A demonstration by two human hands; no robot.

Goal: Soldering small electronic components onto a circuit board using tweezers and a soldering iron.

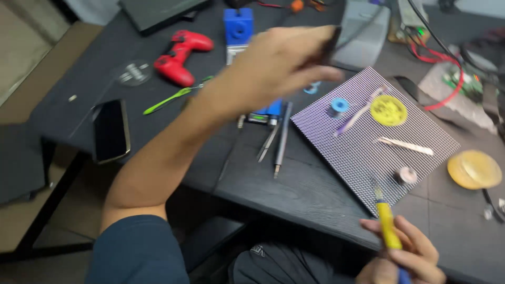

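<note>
My left hand [279, 63] reaches out over the black desk [294, 194], blurred, with a thin dark tool [331, 44] pinched between its fingertips. My right hand [405, 252] sits at the near edge, fingers wrapped around a yellow-handled soldering iron [388, 226] whose tip points up at a square dotted panel [373, 134]. On the panel lie a small blue spool [339, 105], a round yellow tin [388, 110], a purple tool [357, 113], a pale stick [405, 145] and a small grey reel [405, 175].
Tweezers [267, 142] and a dark pen-like tool [281, 139] lie left of the panel. A red game controller [181, 55], green tweezers [171, 98], a phone [110, 130], a blue block [238, 26], a yellow sponge dish [473, 169] and red wires [447, 79] surround them.
</note>
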